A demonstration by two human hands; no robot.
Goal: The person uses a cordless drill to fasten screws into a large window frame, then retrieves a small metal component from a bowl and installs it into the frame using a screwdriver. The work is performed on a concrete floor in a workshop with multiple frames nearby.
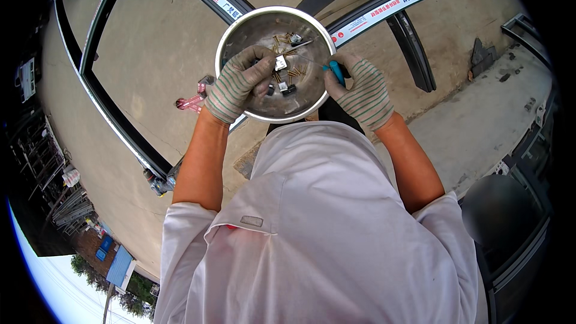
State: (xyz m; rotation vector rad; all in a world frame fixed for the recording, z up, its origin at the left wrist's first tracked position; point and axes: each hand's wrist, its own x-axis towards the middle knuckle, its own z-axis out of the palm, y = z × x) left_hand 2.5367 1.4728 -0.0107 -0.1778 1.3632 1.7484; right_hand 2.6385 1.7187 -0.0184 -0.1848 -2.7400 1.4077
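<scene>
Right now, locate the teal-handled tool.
Head view, right of centre: the teal-handled tool is in the right hand, at the metal bowl's right rim.

Floor [138, 90]: bare grey-tan concrete, worn, with stains and thin cracks.
Right-hand strip [465, 126]: paler grey concrete, scattered with dark spots, a dirty line dividing it from the floor.
Scraps [482, 58]: dark pieces lying near that line.
Right edge: dark window frames [521, 252], partly lost in the dark rim; a blurred, round black shape [501, 210] lies over them.
Left edge: a cluttered dark rack [37, 165], with a pile of metal bars [75, 210] just beside it.
Lower left: two blue containers [104, 247], a small building with a blue roof [119, 264], green trees [140, 293], a pole [107, 307].
Sky [45, 279]: bright, blue to white, crossed by thin wires.
Light: soft daylight.
</scene>
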